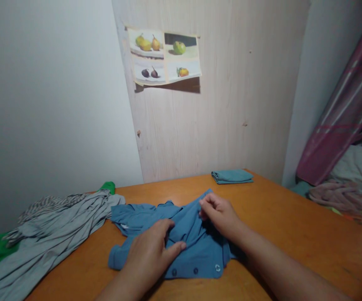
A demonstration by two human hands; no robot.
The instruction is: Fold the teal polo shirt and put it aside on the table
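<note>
A crumpled blue shirt lies on the wooden table in front of me, with several round fasteners along its near edge. My left hand rests on the cloth, thumb and fingers apart, the far fingers partly hidden by the hand itself. At the shirt's right side, my right hand has its fingers curled and pinched on the fabric, which rises to a point beside them. The exact grip of those fingertips is partly hidden.
A grey garment with striped and green cloth sprawls on the table's left. One folded teal cloth sits at the far edge of the table. Fruit pictures hang on the wall; piled fabrics lie at right.
</note>
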